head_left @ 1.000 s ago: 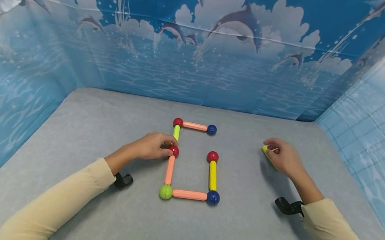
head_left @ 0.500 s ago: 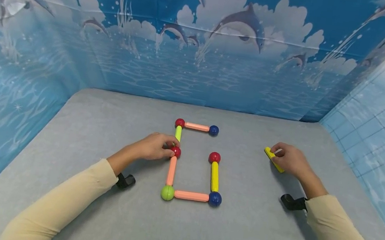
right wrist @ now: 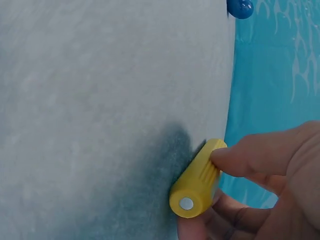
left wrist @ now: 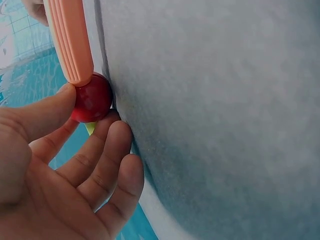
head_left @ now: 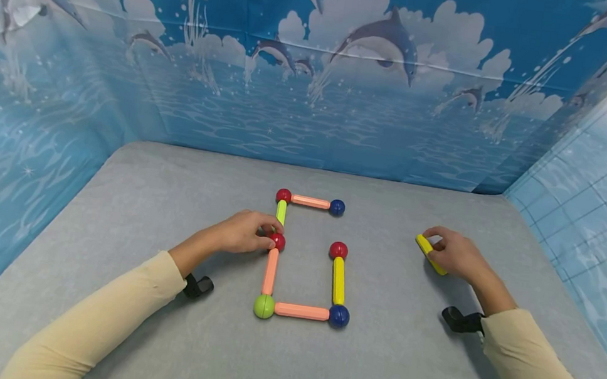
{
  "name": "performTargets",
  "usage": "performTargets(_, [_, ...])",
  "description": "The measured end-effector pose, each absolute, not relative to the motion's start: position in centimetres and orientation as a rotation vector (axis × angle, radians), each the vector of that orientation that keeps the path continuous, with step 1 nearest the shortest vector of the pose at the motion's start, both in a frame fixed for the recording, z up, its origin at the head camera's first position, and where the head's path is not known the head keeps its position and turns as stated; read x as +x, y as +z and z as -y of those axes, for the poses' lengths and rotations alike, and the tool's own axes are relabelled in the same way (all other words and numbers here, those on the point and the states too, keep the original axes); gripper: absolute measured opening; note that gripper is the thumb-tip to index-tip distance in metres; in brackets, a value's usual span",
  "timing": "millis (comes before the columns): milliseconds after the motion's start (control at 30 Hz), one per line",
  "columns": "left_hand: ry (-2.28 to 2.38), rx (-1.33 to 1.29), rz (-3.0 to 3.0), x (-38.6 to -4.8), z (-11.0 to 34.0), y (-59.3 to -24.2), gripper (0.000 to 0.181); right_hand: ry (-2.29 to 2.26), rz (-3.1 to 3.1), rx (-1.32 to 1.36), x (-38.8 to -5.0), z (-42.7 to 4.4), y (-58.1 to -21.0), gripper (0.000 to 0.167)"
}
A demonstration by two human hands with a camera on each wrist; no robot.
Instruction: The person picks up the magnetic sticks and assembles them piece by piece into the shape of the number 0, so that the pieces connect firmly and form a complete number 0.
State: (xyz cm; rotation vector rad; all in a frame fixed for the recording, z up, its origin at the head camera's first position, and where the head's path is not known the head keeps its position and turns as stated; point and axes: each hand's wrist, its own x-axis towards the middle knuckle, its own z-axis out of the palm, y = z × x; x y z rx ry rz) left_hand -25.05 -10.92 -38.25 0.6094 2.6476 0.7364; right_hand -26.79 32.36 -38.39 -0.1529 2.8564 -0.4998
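Observation:
My left hand (head_left: pixel 244 231) pinches a red ball (head_left: pixel 277 242) between thumb and fingers; the left wrist view shows this red ball (left wrist: pixel 94 100) touching the end of an orange stick (left wrist: pixel 72 42). A light green stick (head_left: pixel 281 212) runs from it to another red ball (head_left: pixel 284 196) farther back. Off to the right, my right hand (head_left: pixel 457 254) holds a loose yellow magnetic stick (head_left: pixel 426 247) between thumb and fingers. Seen from the right wrist, the yellow stick (right wrist: pixel 195 185) has a round silvery end facing the camera.
The linked shape lies flat on the grey table (head_left: pixel 193 346). It includes a green ball (head_left: pixel 264 306), a front blue ball (head_left: pixel 339 316), a yellow stick (head_left: pixel 339 281) topped by a red ball (head_left: pixel 338 251), and a back blue ball (head_left: pixel 337 207). A dolphin-print curtain (head_left: pixel 204 114) hangs behind.
My right hand has shifted slightly right with the yellow stick, which now shows more of its length. The left hand keeps its grip on the red ball.

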Motion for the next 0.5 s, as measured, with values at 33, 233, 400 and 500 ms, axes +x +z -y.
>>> performTargets(33, [0.735, 0.61, -2.649, -25.0, 10.9, -38.2, 0.033, -0.495, -2.851, -0.16, -26.8, -32.3, -38.3, 0.048])
performTargets(233, [0.739, 0.597, -2.644, -25.0, 10.9, -38.3, 0.034, -0.525, -2.794, -0.162, -26.9, -31.9, -38.1, 0.054])
performTargets(400, [0.737, 0.59, -2.643, -25.0, 10.9, -38.3, 0.034, -0.588, -2.771, -0.136, -27.0, -31.4, -38.0, 0.053])
performTargets(500, [0.735, 0.588, -2.643, -25.0, 10.9, -38.3, 0.034, -0.671, -2.757, -0.135, -27.0, -31.0, -37.9, 0.054])
